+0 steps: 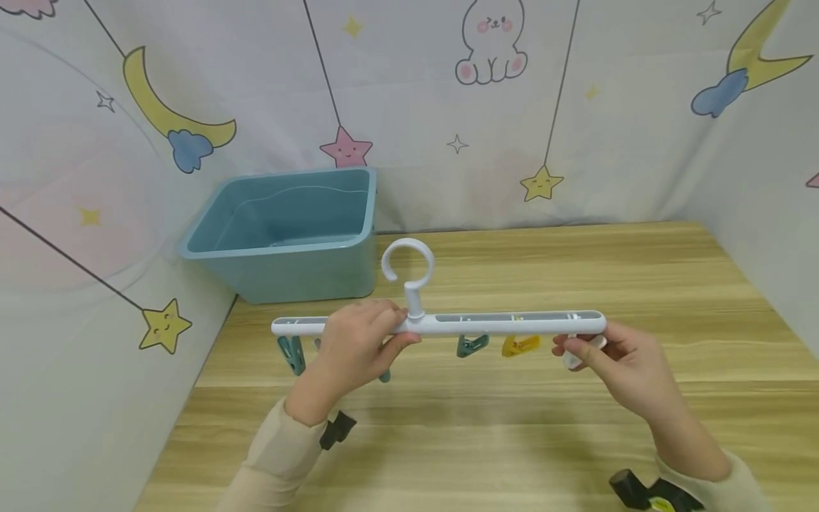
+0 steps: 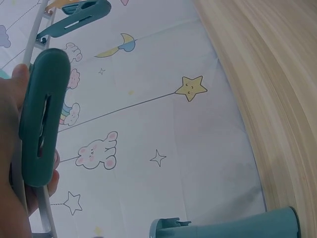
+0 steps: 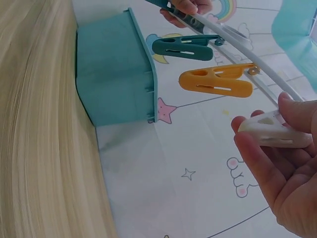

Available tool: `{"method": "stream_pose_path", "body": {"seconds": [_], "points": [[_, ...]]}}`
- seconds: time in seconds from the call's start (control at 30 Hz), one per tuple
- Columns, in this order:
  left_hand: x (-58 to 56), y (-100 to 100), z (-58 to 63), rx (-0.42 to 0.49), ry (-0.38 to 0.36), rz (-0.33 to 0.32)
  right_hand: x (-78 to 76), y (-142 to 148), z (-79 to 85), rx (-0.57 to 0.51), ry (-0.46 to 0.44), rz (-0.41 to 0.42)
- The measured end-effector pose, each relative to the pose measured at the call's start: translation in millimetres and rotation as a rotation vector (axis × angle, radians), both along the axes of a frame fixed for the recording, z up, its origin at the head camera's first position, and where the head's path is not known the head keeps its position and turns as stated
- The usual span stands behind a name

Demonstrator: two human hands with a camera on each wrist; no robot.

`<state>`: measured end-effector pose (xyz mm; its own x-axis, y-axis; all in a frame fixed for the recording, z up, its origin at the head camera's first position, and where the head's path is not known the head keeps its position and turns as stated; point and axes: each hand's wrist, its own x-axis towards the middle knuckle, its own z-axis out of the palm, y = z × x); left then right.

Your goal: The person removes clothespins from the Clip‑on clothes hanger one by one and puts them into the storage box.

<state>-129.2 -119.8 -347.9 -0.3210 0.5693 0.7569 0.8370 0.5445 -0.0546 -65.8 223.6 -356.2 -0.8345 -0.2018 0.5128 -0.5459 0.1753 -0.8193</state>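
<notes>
A white clip hanger (image 1: pixel 512 326) with a round open hook (image 1: pixel 430 263) is held level above the table. My left hand (image 1: pixel 358 348) grips its bar just left of the hook. At the bar's right end, my right hand (image 1: pixel 633 366) pinches a white clip (image 3: pixel 267 136) between thumb and fingers. Inward from it hang a yellow-orange clip (image 1: pixel 523 345) and a dark green clip (image 1: pixel 475 346). Another green clip (image 1: pixel 293 355) dangles at the left end. Close to my left hand, one more green clip (image 2: pixel 55 84) fills part of the left wrist view; in the head view, the hand mostly hides it.
A blue-green plastic bin (image 1: pixel 307 277) stands at the back left of the wooden table (image 1: pixel 499 441). Behind the table hangs a white cloth (image 1: pixel 422 92) printed with stars, moons and animals, and similar pale walls close in both sides.
</notes>
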Motion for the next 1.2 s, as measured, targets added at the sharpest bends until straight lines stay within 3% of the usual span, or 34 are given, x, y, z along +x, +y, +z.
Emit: {"method": "stream_pose_path", "body": {"seconds": [0.33, 0.5, 0.77, 0.9, 1.07, 1.2], "points": [[2.4, 3, 1.3, 0.009, 0.033, 0.02, 0.8, -9, -5.1, 0.035, 0.146, -0.318], [4.5, 6, 1.2, 0.019, 0.058, 0.029, -5.9, -12, -12.5, -0.015, 0.296, -0.4], [7.1, 8, 0.3, 0.01, 0.059, 0.031, -12.0, -20, -15.8, -0.003, 0.522, -0.542], [6.6, 9, -0.9, 0.017, 0.064, 0.035, -13.5, -22, -15.8, -0.004, 0.57, -0.582], [5.8, 12, -4.6, 0.029, 0.065, 0.039, -16.5, -20, -14.0, 0.032, 0.65, -0.688], [4.5, 11, -7.9, 0.041, 0.08, 0.044, -18.0, -18, -10.9, 0.055, 0.643, -0.661]]}}
